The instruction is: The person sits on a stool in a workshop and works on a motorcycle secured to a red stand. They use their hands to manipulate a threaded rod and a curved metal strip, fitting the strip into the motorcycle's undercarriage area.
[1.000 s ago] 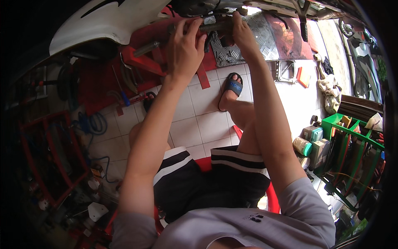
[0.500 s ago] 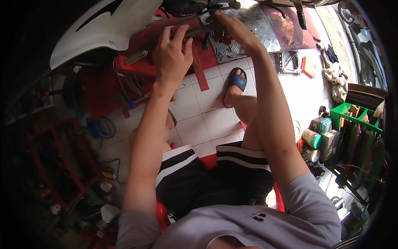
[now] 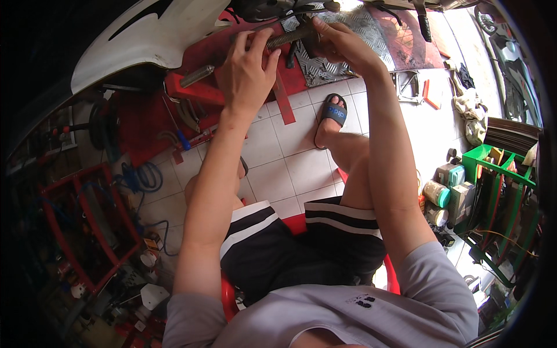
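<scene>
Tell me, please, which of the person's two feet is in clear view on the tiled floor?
The right foot, in a dark slide sandal, stretched forward on the white tiles; the other foot is hidden behind the left forearm.

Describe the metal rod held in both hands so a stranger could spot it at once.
Start at the white body panel at the top left, then go right to the red stand beneath it. There the left hand and right hand grip a long grey rod between them. Unlike the flat red strip below, it is round, dull metal and held off the floor.
</scene>
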Demonstrator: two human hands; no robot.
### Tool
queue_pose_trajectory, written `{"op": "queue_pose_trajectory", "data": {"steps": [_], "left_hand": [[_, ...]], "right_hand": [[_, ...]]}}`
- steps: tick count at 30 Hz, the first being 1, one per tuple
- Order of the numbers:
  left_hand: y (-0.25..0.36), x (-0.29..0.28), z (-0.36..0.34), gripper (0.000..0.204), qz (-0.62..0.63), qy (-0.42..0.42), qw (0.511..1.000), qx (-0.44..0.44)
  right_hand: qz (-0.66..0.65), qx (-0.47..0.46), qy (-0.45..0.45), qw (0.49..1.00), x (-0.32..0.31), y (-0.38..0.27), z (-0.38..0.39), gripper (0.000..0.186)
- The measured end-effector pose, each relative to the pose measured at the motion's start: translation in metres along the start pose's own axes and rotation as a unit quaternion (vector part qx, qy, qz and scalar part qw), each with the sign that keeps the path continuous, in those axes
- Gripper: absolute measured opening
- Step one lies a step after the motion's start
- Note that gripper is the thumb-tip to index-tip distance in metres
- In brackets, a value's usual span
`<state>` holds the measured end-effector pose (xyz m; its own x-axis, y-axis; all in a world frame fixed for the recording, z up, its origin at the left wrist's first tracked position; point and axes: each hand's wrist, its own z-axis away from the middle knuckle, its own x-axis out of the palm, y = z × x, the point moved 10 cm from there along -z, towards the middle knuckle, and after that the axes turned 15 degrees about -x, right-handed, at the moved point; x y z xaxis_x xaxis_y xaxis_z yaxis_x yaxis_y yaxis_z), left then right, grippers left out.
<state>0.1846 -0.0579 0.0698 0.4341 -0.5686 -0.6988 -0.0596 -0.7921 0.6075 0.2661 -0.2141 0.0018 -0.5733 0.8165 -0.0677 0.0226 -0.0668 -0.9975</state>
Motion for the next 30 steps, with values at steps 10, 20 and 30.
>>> {"op": "queue_pose_trajectory", "data": {"steps": [10, 20, 30], "left_hand": [[0.003, 0.002, 0.002, 0.026, -0.025, 0.031, 0.999, 0.006], [-0.001, 0.001, 0.0, 0.029, -0.012, 0.018, 1.0, 0.014], [-0.002, 0.002, 0.001, 0.028, -0.038, 0.032, 0.999, 0.0]], "right_hand": [[-0.031, -0.058, 0.029, 0.997, -0.004, -0.008, 0.001, 0.047], [0.0, -0.111, 0.024, 0.993, -0.007, -0.014, -0.001, 0.042], [0.05, 0.019, 0.054, 0.997, -0.005, 0.006, -0.001, 0.043]]}}
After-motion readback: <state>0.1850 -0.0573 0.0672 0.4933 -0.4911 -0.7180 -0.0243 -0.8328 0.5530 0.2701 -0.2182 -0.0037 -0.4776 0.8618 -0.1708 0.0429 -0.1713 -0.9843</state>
